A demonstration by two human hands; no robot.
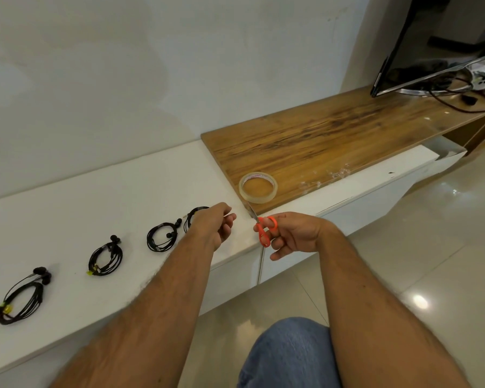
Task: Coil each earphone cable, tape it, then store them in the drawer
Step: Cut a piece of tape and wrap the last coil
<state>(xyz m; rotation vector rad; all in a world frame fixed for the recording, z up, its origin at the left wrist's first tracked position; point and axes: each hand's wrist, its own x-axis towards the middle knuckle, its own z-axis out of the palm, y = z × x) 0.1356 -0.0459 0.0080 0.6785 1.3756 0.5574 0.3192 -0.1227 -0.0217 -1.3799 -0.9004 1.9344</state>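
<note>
Several coiled black earphones lie in a row on the white counter (95, 197): one at the far left (23, 298), one further right (105, 259), a third (161, 236), and a fourth (196, 215) partly hidden behind my left hand (216, 225). That hand pinches a small strip of clear tape between thumb and fingers. My right hand (294, 236) grips orange-handled scissors (265, 228), blades pointing up toward the clear tape roll (258, 187) on the wooden top (333, 135).
A television (431, 43) with tangled cables (457, 91) stands at the far right of the wooden top. Bits of clear tape (339, 172) cling to its front edge. White drawer fronts (347, 208) run below the counter. My knee in jeans (286, 357) is low centre.
</note>
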